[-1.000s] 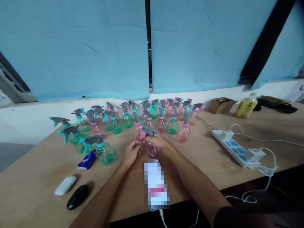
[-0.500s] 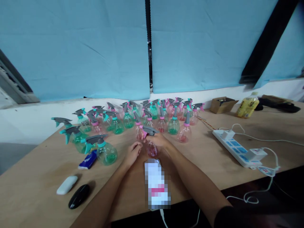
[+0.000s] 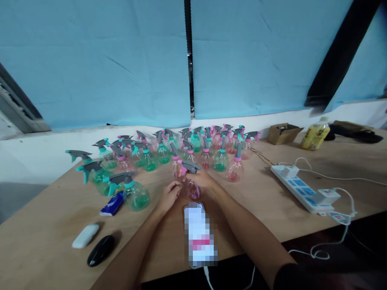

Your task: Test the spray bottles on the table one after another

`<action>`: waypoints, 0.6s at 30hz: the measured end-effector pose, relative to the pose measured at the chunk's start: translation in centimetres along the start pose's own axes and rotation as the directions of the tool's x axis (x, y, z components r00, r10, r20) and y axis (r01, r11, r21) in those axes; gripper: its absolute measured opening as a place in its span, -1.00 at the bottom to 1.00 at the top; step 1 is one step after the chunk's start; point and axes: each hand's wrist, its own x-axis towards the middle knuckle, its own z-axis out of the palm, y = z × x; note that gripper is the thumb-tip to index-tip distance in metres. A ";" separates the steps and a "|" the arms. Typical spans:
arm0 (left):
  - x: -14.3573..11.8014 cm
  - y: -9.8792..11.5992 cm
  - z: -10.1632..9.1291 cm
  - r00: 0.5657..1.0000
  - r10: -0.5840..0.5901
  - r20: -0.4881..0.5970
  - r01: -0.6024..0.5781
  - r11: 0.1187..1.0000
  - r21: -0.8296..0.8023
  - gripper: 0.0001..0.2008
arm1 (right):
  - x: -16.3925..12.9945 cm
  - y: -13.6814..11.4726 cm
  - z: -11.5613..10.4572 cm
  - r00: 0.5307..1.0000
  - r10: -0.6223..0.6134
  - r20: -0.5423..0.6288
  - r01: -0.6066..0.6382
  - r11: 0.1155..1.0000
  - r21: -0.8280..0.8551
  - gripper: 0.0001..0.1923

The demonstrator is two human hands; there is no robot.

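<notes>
A small pink spray bottle (image 3: 192, 189) with a grey trigger head stands on the wooden table (image 3: 256, 201) in front of me. My right hand (image 3: 202, 178) grips its neck just under the grey head. My left hand (image 3: 169, 194) holds the bottle's round body from the left. Behind it stand several more pink and green spray bottles (image 3: 181, 149). A larger green bottle (image 3: 134, 194) stands to the left of my hands.
A phone (image 3: 200, 233) lies between my forearms near the table's front edge. At the left lie a blue packet (image 3: 111, 203), a white case (image 3: 85, 235) and a black mouse (image 3: 100, 250). A white power strip (image 3: 304, 189), a cardboard box (image 3: 282, 133) and a yellow drink bottle (image 3: 314, 135) are at the right.
My hands have stayed on the pink bottle with only slight shifts of the fingers. The view has drifted a little.
</notes>
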 end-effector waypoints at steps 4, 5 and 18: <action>0.0 0.0 0.0 1.000 -0.009 0.005 0.009 1.000 -0.004 -0.80 | 0.0 0.0 -0.2 1.000 0.001 0.018 -0.001 1.000 -0.010 -0.83; 0.1 -0.1 0.0 1.000 -0.011 0.006 0.011 1.000 -0.004 -0.80 | 0.0 0.0 -0.2 1.000 0.002 0.014 -0.002 1.000 -0.007 -0.84; 0.1 -0.4 -0.1 1.000 0.014 0.018 -0.015 1.000 0.014 -0.78 | -0.2 -0.9 -0.2 0.993 -0.085 0.085 0.082 0.996 0.037 -0.77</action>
